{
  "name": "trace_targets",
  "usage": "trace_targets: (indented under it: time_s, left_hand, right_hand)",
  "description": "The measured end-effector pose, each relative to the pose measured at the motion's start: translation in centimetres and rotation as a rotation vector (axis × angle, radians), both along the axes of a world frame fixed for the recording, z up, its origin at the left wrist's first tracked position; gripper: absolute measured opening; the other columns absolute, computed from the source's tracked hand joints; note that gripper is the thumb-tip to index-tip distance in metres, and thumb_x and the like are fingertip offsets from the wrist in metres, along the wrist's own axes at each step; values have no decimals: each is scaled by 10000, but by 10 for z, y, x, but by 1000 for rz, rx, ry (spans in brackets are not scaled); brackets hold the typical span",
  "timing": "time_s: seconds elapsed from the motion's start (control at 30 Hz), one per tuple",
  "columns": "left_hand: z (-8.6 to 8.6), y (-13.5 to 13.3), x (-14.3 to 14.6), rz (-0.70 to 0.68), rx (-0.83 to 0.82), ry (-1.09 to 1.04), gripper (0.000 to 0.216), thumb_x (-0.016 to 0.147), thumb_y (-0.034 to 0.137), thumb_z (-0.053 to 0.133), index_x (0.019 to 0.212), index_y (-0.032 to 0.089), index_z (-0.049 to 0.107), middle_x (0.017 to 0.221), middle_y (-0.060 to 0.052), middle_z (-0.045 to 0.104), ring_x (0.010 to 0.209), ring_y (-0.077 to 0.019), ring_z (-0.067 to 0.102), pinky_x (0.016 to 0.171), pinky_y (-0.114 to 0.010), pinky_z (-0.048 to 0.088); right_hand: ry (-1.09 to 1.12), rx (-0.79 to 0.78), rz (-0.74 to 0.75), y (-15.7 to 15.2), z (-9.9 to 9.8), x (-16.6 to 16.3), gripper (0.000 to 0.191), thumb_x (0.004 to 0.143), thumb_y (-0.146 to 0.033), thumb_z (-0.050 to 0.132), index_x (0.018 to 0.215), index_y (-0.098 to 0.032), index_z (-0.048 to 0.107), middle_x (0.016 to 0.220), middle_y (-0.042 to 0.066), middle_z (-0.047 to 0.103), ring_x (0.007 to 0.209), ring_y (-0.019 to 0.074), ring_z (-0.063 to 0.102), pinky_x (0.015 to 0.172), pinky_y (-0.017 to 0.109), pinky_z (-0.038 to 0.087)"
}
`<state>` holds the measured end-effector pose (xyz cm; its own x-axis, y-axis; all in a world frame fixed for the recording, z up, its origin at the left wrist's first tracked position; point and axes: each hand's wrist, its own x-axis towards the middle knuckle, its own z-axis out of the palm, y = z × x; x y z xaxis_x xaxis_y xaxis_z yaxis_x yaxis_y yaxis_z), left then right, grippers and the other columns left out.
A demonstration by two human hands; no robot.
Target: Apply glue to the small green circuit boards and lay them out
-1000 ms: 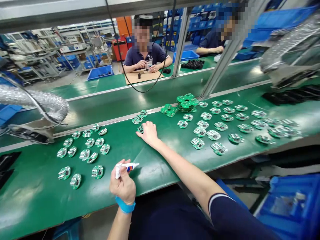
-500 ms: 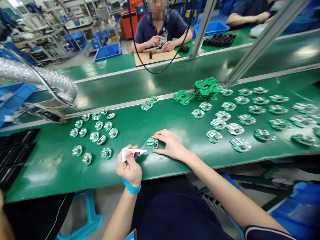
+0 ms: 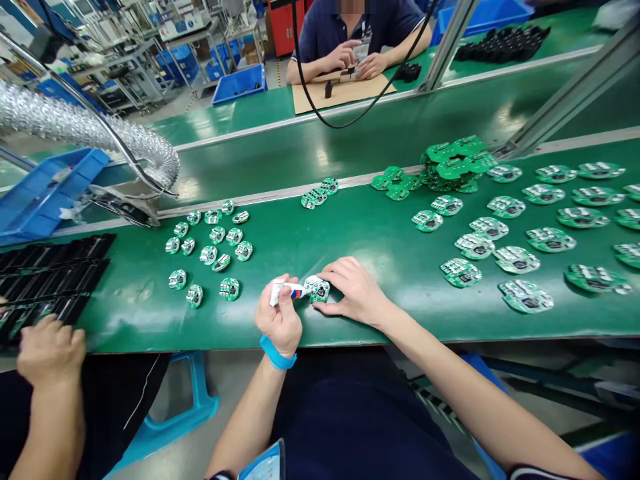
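Green bench (image 3: 350, 327), seen from the head camera. Left hand (image 3: 279, 320), blue wristband (image 3: 277, 353) at the wrist: thumb and fingers closed in a firm pinch on a small white adhesive tube (image 3: 283, 290), its body partly hidden by the grip. Tube lies nearly level, the nozzle (image 3: 302, 289) pointing right and meeting the edge of a round circuit board (image 3: 318, 291). Whether anything is coming out cannot be told at this view.

Right hand (image 3: 356, 293): partly open, fingers curved, not closed around anything. Fingertips (image 3: 331, 269) rest against the board's right side and steady it. Board lies on the bench near the front edge, between the two hands.

More boards sit in loose rows: a smaller group (image 3: 210, 245) left of the hands, a larger group (image 3: 520, 233) to the right, and a green heap (image 3: 453, 163) by the far rail. Black tray (image 3: 50, 273) at the left end of the bench; a co-worker's hand (image 3: 50, 350) lies at its near edge, at lower left. Silver duct (image 3: 85, 130) and blue bin (image 3: 50, 193) beyond the tray. Across the divider, a second co-worker (image 3: 350, 40) sits with both hands above a cardboard mat (image 3: 340, 93).
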<state>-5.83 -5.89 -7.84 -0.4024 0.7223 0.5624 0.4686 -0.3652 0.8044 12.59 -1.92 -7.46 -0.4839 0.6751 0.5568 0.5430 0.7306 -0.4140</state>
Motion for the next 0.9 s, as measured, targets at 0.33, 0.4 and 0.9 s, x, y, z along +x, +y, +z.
trace_targets:
  time_s: [0.33,0.4,0.9]
  left_hand:
    - [1,-1,-1,-64,105,237,179,1033,278,615,1121,181,737,912,-64,809,764,-161,769,742,-274,603]
    - [2,-1,-1,-58,107,241,168,1029,269,619,1112,182,738,910,-63,809,759,-161,767,739,-273,598]
    - [1,2,-1,21,149,269,177,1031,289,629,1107,168,734,904,-72,809,751,-166,781,708,-269,600]
  right_hand:
    - [5,75,7,1,0,-1,343,921,-448,749,1077,-146,705,934,113,723,854,265,597,831,437,477]
    - [5,78,4,1,0,-1,335,925,-446,744,1076,-150,706,925,109,721,848,262,592,833,437,475]
    - [5,72,-4,0,3,1,306,933,-436,733,1077,-167,711,928,109,720,849,265,595,842,450,475]
